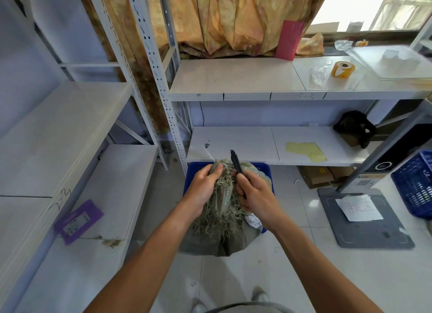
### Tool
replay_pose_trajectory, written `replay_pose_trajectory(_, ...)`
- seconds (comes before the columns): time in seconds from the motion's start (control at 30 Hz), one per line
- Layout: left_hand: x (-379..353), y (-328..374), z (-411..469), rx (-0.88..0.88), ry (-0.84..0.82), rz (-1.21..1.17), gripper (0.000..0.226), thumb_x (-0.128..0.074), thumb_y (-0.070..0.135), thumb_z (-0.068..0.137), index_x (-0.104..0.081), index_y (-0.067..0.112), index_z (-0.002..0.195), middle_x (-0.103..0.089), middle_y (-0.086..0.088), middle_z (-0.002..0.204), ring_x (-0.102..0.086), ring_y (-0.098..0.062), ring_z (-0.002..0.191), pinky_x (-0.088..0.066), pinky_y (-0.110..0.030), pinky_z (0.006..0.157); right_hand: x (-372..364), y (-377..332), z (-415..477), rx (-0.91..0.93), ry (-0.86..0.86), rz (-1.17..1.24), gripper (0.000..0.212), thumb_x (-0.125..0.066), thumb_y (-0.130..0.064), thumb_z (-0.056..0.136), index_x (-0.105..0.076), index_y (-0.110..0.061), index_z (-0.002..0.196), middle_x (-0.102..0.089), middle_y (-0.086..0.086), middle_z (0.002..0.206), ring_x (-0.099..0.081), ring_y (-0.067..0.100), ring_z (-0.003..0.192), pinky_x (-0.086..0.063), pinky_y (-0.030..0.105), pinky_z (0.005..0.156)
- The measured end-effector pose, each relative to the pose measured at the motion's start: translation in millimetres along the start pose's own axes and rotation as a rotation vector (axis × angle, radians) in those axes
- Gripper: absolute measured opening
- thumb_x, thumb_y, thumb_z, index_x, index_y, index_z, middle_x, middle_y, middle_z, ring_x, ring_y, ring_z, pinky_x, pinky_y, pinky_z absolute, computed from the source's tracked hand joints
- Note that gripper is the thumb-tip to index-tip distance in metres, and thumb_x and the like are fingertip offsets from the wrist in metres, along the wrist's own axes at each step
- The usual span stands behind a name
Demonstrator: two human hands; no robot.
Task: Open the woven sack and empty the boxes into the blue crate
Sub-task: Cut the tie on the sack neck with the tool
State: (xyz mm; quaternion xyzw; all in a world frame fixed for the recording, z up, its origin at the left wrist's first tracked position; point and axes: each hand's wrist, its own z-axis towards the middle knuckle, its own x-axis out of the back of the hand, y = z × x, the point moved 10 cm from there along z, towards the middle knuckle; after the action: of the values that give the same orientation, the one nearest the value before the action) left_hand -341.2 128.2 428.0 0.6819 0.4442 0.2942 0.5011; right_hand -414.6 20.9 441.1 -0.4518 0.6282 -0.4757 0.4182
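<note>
We are working on the opening step: the grey-green woven plastic sack (224, 224) with its frayed, stringy mouth is standing in the blue plastic crate (265, 170) on the tiled floor, just in front of the lowest white shelf board (245, 144). Our left hand (203, 189) is closing its fingers around the bunched neck of the sack, pinching it just below what looks like a pale tie (223, 165) at the top. Our right hand (253, 192) is wrapping its fingers around a slim black cutter (236, 163), its tip pointing up and away, just beside the gathered neck.

The sack is still tied shut, and no boxes are showing, so we judge the emptying has not begun. The next move seems to call for bringing the blade to the tie while the left hand is holding the neck taut, cutting away from the fingers pinching just below. Once the mouth is loosening, we will probably need to lift and tip the sack so its load is dropping into the crate.
</note>
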Motion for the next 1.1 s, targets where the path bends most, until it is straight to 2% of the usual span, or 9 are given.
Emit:
replay_pose_trajectory(0.2,4.3,0.1,2.6,-0.012,0.066,0.059,0.012,-0.053,0.042,0.104,-0.063,0.039,0.099,-0.068,0.015,0.111,-0.062,-0.001,0.105,-0.048,-0.027,0.093,-4.2,1.1,-4.3,0.009,0.0,-0.013,0.022,-0.043,-0.025,0.107,-0.051,-0.008,0.097,-0.041,-0.004,0.056,-0.032,0.01,0.043,-0.027,0.022,0.038)
replay_pose_trajectory(0.33,3.9,3.9,-1.3,-0.046,0.095,0.089,0.039,-0.057,0.057,0.093,-0.067,0.034,0.123,-0.072,0.011,0.12,-0.065,-0.011,0.115,-0.049,-0.04,0.105,4.7,-7.3,-9.0,0.057,0.053,-0.055,0.019,-0.047,-0.021,0.106,-0.053,-0.007,0.096,-0.047,-0.002,0.055,-0.037,0.014,0.04,-0.03,0.026,0.037)
replay_pose_trajectory(0.47,3.4,8.7,-1.8,-0.074,0.115,0.132,0.015,-0.054,0.044,0.102,-0.066,0.039,0.109,-0.071,0.014,0.112,-0.064,-0.002,0.106,-0.048,-0.029,0.092,10.4,-10.6,-11.1,0.084,0.066,-0.108,0.023,-0.046,-0.025,0.106,-0.055,-0.008,0.094,-0.046,-0.011,0.055,-0.038,0.003,0.042,-0.032,0.018,0.041)
replay_pose_trajectory(0.63,-0.1,19.9,-6.2,-0.15,0.142,0.237,0.035,-0.052,0.046,0.102,-0.061,0.027,0.13,-0.064,0.023,0.107,-0.058,-0.004,0.111,-0.046,-0.033,0.102,18.6,-12.0,-9.5,0.096,0.118,-0.192,0.011,-0.05,-0.019,0.099,-0.06,-0.023,0.1,-0.055,0.001,0.067,-0.046,0.017,0.054,-0.038,0.039,0.053)
replay_pose_trajectory(0.73,-1.9,23.6,-9.2,-0.21,0.164,0.31,0.03,-0.051,0.042,0.104,-0.058,0.027,0.129,-0.061,0.023,0.111,-0.055,-0.003,0.112,-0.043,-0.028,0.098,19.4,-27.9,-11.0,0.161,0.159,-0.275,0.022,-0.046,-0.04,0.101,-0.064,-0.027,0.103,-0.067,0.006,0.089,-0.062,0.027,0.08,-0.051,0.052,0.074)
replay_pose_trajectory(0.8,-2.4,24.6,-11.5,-0.238,0.181,0.339,0.034,-0.051,0.045,0.103,-0.059,0.025,0.13,-0.064,0.016,0.121,-0.057,-0.005,0.117,-0.045,-0.03,0.101,19.3,-38.7,-13.5,0.221,0.177,-0.388,0.03,-0.042,-0.043,0.104,-0.065,-0.024,0.103,-0.068,0.001,0.088,-0.064,0.022,0.082,-0.053,0.05,0.078)
replay_pose_trajectory(0.9,-6.8,25.6,-17.9,-0.255,0.186,0.347,0.007,-0.051,0.038,0.104,-0.058,0.039,0.106,-0.063,0.022,0.102,-0.058,0.01,0.098,-0.045,-0.02,0.086,20.7,-42.4,-11.0,0.235,0.213,-0.566,0.024,-0.043,-0.04,0.104,-0.062,-0.026,0.103,-0.066,-0.005,0.083,-0.062,0.014,0.079,-0.051,0.046,0.073)
replay_pose_trajectory(1.0,-11.4,27.8,-26.0,-0.282,0.199,0.345,0.012,-0.052,0.034,0.105,-0.049,0.043,0.097,-0.057,0.028,0.092,-0.054,0.024,0.084,-0.039,-0.01,0.077,21.4,-40.7,-7.7,0.228,0.249,-0.668,0.024,-0.04,-0.04,0.104,-0.058,-0.025,0.097,-0.063,-0.009,0.087,-0.058,0.012,0.082,-0.045,0.037,0.071)
replay_pose_trajectory(1.1,-11.3,26.6,-27.5,-0.346,0.224,0.328,0.011,-0.053,0.035,0.104,-0.061,0.031,0.097,-0.069,0.012,0.093,-0.064,0.002,0.089,-0.051,-0.027,0.082,17.2,-42.8,-9.3,0.251,0.273,-0.743,0.033,-0.035,-0.042,0.104,-0.054,-0.022,0.086,-0.058,-0.009,0.083,-0.055,0.015,0.079,-0.043,0.039,0.071)
